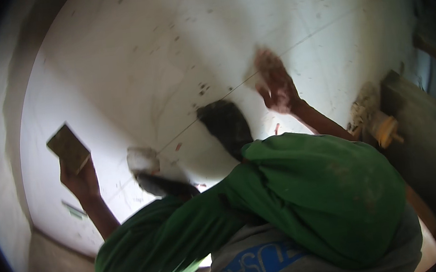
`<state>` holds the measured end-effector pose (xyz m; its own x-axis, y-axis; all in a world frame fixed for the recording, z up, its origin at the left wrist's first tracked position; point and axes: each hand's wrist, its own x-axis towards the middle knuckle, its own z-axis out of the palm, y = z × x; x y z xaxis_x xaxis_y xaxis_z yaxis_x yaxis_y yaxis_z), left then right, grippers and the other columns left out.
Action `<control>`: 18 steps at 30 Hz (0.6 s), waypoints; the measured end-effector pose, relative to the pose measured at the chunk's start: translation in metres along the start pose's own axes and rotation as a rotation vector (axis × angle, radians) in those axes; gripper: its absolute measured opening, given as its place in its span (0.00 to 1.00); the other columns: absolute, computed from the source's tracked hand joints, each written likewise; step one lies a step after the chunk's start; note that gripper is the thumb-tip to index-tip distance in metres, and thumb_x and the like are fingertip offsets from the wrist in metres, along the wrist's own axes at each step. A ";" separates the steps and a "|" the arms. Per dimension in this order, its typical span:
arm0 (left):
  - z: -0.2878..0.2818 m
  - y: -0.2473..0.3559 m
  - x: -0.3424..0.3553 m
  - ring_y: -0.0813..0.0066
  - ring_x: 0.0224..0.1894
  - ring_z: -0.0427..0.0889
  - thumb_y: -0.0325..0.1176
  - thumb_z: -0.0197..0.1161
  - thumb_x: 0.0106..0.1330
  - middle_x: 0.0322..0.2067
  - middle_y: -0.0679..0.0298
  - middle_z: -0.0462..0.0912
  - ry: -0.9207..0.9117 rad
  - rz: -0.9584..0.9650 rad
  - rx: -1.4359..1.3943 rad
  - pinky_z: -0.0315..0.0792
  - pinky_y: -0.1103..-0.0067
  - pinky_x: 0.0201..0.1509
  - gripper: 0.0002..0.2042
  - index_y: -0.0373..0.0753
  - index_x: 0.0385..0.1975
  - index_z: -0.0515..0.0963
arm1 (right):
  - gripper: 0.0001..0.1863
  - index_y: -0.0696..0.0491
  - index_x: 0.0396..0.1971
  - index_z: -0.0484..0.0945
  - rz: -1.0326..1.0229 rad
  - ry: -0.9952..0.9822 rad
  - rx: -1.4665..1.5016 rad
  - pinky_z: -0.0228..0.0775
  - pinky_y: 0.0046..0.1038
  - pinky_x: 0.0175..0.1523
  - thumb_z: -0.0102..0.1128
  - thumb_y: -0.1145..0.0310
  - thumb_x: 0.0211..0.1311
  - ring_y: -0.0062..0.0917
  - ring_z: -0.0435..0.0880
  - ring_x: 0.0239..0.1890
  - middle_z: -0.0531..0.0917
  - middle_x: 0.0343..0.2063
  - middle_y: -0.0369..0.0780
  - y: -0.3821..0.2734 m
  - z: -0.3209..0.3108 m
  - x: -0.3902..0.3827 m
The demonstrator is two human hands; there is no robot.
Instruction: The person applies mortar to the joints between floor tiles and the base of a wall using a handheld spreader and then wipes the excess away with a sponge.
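Observation:
My left hand [80, 179] is closed round the lower end of a flat, olive-brown rectangular block [70, 149] and holds it up at the left. What the block is made of I cannot make out. Off to the right, my right hand [277, 84] is over the white tiled floor [131, 65], close to a thin joint line. Its thumb stands apart and its fingers reach forward, partly smeared by motion. Nothing shows in it. Whether it touches the floor I cannot tell. Dark crumbs [203, 88] are scattered between the hands.
My dark-shod feet [225, 124] and green-trousered knees [325, 194] take up the middle. A whitish lump [143, 159] is by the left foot. At right are a pale container with a yellow-orange end [384, 129] and a grey block-like edge [411, 100]. A wall [0, 132] rises at left.

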<state>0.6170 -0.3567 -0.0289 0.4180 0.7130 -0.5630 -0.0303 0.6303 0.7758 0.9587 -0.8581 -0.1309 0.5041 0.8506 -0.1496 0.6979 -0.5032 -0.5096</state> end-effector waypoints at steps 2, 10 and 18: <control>0.026 0.002 -0.014 0.62 0.57 0.83 0.32 0.52 0.81 0.58 0.53 0.82 0.064 0.017 0.142 0.78 0.65 0.64 0.19 0.27 0.65 0.74 | 0.34 0.50 0.78 0.63 -0.201 -0.283 -0.013 0.39 0.48 0.85 0.54 0.58 0.76 0.42 0.51 0.83 0.55 0.81 0.45 -0.019 0.008 0.001; -0.005 0.001 -0.075 0.61 0.60 0.82 0.37 0.44 0.83 0.60 0.51 0.80 0.137 0.083 0.238 0.76 0.64 0.66 0.21 0.29 0.66 0.71 | 0.38 0.54 0.80 0.58 -0.196 -0.052 -0.127 0.41 0.58 0.81 0.48 0.50 0.77 0.48 0.51 0.83 0.54 0.81 0.49 -0.040 0.018 0.055; 0.017 0.010 -0.125 0.64 0.60 0.81 0.37 0.42 0.84 0.59 0.54 0.81 0.241 0.190 0.530 0.75 0.65 0.66 0.22 0.30 0.66 0.72 | 0.39 0.55 0.77 0.62 -0.463 -0.089 -0.127 0.41 0.58 0.82 0.57 0.49 0.73 0.45 0.53 0.82 0.56 0.80 0.49 -0.141 0.066 0.148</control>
<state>0.5801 -0.4446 0.0539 0.2307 0.8862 -0.4017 0.3974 0.2910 0.8703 0.9014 -0.6515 -0.1368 0.0846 0.9964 -0.0064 0.8977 -0.0790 -0.4334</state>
